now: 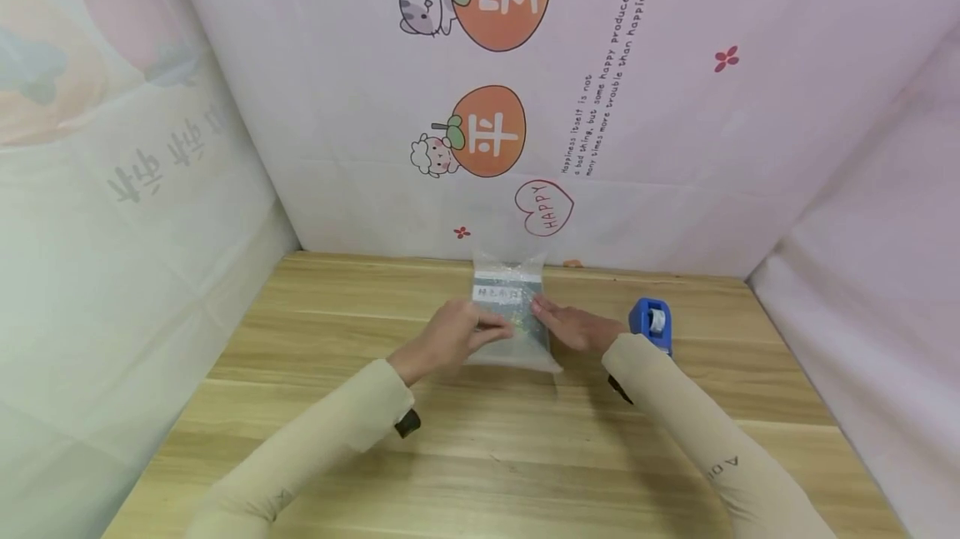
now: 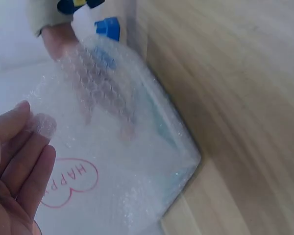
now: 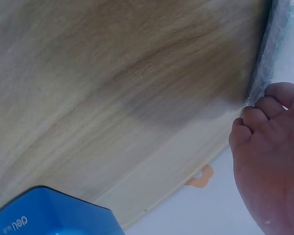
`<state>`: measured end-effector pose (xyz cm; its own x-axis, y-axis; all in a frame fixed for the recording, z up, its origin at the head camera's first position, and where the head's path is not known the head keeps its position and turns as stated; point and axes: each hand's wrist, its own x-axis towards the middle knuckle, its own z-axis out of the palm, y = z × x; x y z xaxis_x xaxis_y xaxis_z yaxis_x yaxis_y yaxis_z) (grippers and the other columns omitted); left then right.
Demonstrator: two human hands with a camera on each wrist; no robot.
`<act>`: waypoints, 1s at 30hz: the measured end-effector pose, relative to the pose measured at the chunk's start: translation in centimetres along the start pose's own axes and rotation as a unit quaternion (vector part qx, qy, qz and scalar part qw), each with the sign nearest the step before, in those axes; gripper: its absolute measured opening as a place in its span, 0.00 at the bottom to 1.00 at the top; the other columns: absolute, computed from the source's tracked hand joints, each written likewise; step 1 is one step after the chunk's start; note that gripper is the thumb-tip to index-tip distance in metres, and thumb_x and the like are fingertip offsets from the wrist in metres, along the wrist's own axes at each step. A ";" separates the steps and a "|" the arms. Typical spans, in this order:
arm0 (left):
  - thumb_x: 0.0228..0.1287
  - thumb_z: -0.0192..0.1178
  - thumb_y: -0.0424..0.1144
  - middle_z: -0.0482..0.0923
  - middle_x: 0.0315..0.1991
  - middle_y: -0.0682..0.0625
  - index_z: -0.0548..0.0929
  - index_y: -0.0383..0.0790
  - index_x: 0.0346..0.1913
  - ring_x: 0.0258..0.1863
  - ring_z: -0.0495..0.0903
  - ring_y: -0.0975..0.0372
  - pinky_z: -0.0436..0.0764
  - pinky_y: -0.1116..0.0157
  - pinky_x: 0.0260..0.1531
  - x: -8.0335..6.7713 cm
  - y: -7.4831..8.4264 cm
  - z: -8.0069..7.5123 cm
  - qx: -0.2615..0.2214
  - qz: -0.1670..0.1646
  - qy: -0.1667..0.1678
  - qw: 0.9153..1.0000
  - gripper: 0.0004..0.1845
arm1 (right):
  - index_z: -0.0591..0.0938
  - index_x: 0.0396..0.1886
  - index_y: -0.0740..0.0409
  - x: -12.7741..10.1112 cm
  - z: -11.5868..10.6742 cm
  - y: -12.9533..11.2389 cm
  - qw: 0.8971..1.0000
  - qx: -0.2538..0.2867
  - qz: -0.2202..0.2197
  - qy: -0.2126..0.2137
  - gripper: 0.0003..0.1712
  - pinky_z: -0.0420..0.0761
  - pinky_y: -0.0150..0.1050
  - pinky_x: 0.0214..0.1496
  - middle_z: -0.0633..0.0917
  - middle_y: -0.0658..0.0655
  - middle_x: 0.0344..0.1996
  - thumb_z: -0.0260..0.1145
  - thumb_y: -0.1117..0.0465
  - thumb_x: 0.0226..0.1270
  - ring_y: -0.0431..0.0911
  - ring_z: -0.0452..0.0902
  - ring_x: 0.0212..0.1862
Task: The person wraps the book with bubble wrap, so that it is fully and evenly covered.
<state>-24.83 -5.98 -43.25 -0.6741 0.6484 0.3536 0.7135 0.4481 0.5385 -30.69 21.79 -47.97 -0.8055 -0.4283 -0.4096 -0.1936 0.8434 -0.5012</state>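
A flat teal item with a white printed band lies inside clear bubble wrap (image 1: 517,356) at the table's far middle; whether it is a book or a box I cannot tell. My left hand (image 1: 455,334) is over the wrap's left half, thumb and forefinger pinching its clear film. In the left wrist view, that film covers one fingertip of my left hand (image 2: 19,166). My right hand (image 1: 577,326) rests on the package's right side with fingers extended. The right wrist view has my right hand (image 3: 272,147) against the edge of the wrap (image 3: 272,54).
A blue tape dispenser (image 1: 651,324) holding a roll of tape stands right of the package, close to my right wrist. The wooden table (image 1: 480,464) meets a printed white cloth (image 1: 360,147) at its back edge, with more cloth hanging at both sides.
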 end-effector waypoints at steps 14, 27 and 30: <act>0.71 0.70 0.40 0.94 0.45 0.50 0.95 0.41 0.46 0.44 0.92 0.61 0.91 0.64 0.45 4.6 -3.5 0.1 -0.025 -0.107 0.036 0.993 0.09 | 0.45 0.89 0.44 -0.3 -0.6 -0.4 0.997 0.075 0.032 -0.013 0.57 0.42 0.75 0.83 0.49 0.63 0.87 0.22 0.16 0.71 0.68 0.42 0.86; 0.72 0.69 0.41 0.94 0.44 0.50 0.95 0.43 0.46 0.43 0.91 0.60 0.90 0.61 0.45 6.4 -6.0 2.1 0.006 -0.157 0.039 0.987 0.09 | 0.41 0.88 0.44 0.1 -0.5 -0.4 0.999 0.035 0.029 -0.012 0.55 0.46 0.74 0.84 0.45 0.61 0.87 0.28 0.17 0.73 0.69 0.42 0.86; 0.72 0.69 0.42 0.94 0.44 0.50 0.95 0.43 0.46 0.42 0.91 0.60 0.90 0.62 0.43 6.7 -6.4 2.5 0.014 -0.163 0.040 0.986 0.09 | 0.40 0.88 0.45 0.2 -0.5 -0.4 1.000 -0.009 0.017 -0.014 0.59 0.47 0.72 0.84 0.44 0.58 0.88 0.34 0.15 0.71 0.67 0.42 0.86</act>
<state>-33.38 -2.97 -46.24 -0.8805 0.4176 0.2243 0.4607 0.6424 0.6125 -31.05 21.51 -47.47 -0.7956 -0.4076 -0.4482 -0.1758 0.8633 -0.4731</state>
